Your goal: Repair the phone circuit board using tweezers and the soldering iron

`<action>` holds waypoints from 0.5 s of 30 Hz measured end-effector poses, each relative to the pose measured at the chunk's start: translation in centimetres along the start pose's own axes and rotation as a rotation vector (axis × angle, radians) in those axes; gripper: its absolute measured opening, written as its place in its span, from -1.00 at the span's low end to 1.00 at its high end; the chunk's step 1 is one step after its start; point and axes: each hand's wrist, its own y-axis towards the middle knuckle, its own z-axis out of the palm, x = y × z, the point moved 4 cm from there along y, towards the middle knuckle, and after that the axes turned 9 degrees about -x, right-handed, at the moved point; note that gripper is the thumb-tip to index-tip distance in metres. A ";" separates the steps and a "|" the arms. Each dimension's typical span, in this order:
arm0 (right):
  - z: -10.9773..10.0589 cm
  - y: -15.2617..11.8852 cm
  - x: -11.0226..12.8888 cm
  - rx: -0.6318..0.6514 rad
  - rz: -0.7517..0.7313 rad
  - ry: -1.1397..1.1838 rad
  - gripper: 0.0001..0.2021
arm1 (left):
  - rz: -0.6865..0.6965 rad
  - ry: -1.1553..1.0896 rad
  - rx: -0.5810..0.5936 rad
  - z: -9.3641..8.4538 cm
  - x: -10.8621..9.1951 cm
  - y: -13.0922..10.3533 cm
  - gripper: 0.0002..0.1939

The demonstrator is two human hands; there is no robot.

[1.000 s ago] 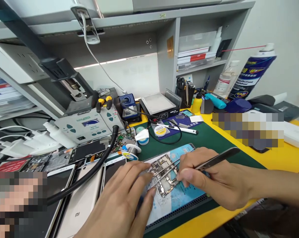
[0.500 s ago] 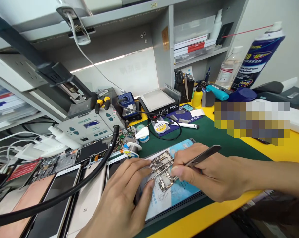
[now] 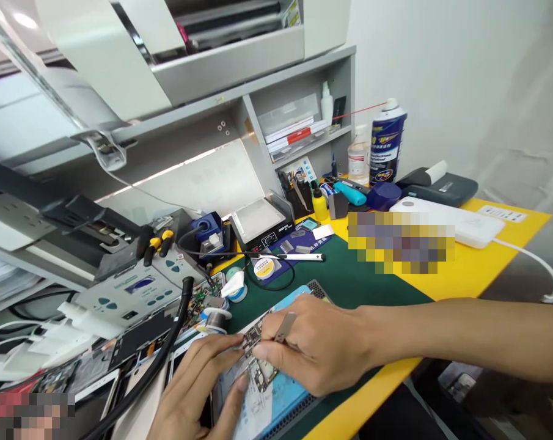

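Observation:
A phone circuit board (image 3: 266, 374) lies on a blue and white printed sheet (image 3: 288, 391) over a perforated mat. My right hand (image 3: 313, 345) is closed around metal tweezers (image 3: 285, 327). Their flat rear end sticks up past my knuckles, while the tips are hidden by my fingers, low over the board. At the board's left edge rests my left hand (image 3: 198, 382), fingers stretched out and thumb apart. Its fingertips touch or nearly touch the board; whether they press on it I cannot tell.
A black hose (image 3: 166, 342) arches left of my hands over several phones. A solder spool (image 3: 216, 320) stands just behind the board. Farther back are a white pen-like tool (image 3: 299, 257), a heating plate (image 3: 260, 220) and a spray can (image 3: 387, 143). A white device (image 3: 445, 221) lies right.
The view has swung right and up, so everything sits farther left and more wall shows. My right hand has turned; the tweezers now stand steeper. The left hand stays at the board.

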 end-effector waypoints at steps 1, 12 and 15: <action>-0.1 0.0 0.0 -0.030 -0.011 0.007 -0.69 | 0.000 -0.008 -0.011 -0.1 0.0 0.1 -0.76; -3.3 0.8 -1.7 -0.434 0.162 0.199 -0.54 | -0.081 -0.070 -0.106 0.2 0.9 0.8 -0.87; -3.3 0.9 -2.4 -0.431 0.190 0.178 -0.55 | -0.051 -0.060 -0.092 0.2 0.9 0.8 -0.87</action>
